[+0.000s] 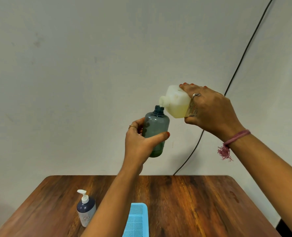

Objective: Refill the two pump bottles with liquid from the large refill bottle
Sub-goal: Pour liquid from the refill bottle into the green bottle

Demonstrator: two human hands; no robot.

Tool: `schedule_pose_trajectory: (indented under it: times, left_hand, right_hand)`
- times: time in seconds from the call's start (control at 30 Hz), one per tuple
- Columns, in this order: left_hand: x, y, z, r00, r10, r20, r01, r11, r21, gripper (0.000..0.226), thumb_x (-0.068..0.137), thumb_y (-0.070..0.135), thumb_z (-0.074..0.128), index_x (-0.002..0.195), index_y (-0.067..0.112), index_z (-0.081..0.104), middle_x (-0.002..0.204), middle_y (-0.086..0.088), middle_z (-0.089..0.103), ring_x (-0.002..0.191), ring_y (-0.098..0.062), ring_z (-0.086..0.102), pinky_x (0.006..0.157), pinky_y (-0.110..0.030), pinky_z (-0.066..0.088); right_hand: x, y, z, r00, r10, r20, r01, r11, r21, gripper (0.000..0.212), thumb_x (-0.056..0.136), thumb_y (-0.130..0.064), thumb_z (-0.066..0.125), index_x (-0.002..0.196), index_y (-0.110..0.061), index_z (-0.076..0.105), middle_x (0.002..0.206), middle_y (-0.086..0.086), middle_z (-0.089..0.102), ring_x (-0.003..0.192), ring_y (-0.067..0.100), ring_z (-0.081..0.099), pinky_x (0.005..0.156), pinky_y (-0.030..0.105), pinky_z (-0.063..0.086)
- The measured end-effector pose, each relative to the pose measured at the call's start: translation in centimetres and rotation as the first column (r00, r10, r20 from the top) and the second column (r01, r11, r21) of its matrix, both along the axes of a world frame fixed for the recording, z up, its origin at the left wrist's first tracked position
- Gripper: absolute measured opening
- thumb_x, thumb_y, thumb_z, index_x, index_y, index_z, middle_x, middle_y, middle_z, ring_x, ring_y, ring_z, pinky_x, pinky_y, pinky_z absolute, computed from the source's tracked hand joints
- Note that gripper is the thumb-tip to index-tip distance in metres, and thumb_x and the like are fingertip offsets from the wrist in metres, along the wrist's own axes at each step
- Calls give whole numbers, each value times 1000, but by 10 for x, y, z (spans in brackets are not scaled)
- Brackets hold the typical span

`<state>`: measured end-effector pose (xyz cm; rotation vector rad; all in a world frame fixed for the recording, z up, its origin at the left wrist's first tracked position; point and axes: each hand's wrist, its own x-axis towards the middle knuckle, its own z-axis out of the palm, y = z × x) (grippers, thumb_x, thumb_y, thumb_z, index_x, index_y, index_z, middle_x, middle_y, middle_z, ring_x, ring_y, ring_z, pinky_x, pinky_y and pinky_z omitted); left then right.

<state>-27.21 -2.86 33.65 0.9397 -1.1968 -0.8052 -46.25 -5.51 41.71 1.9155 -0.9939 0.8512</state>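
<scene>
Refill bottle (176,101): rear half hidden under right hand (210,110), label print too small to read. Grey bottle (156,130): left side covered by left hand (140,142); no stream discernible at its mouth. Tray (136,221) cut by bottom edge. Table (193,202) near edge out of frame. Pump bottle (86,209) label unreadable.

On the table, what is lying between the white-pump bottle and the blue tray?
In the head view, the left forearm crosses above the table between the pump bottle and blue tray; no object shows there.
</scene>
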Motion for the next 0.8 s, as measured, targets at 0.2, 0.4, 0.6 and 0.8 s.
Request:
schedule_pose_trajectory:
  times: [0.2,0.4,0.6,0.8]
  left_hand:
    - [-1,0,0,1000,-2,2,2,1000,1,78,59,23,90,125,27,50,116,9,57,102,-8,57,67,-15,53]
    - [-1,-1,-1,1000,6,2,-6,1000,3,78,58,23,90,125,27,50,117,9,57,105,-10,57,72,-19,54]
    - [0,-2,0,1000,2,-1,-2,1000,6,78,59,22,90,126,26,50,118,7,57,106,-12,57,72,-18,54]
    - [-1,-1,-1,1000,-1,-16,2,1000,7,76,58,21,90,124,26,51,116,8,58,103,-9,58,69,-17,53]
  right_hand:
    - [-1,0,1,1000,3,0,-3,1000,-4,88,51,-23,92,128,-3,55,118,18,65,99,37,66,80,49,53]
    - [-1,0,1,1000,-2,-6,2,1000,-7,88,51,-23,91,129,-3,55,118,18,65,98,36,66,80,48,54]
    - [0,0,1,1000,-2,-3,2,1000,-14,88,51,-23,91,128,-3,56,118,18,65,98,36,66,80,48,54]
    - [0,0,1,1000,-3,-8,3,1000,-16,87,51,-23,91,128,-3,56,117,18,66,96,36,67,79,46,54]
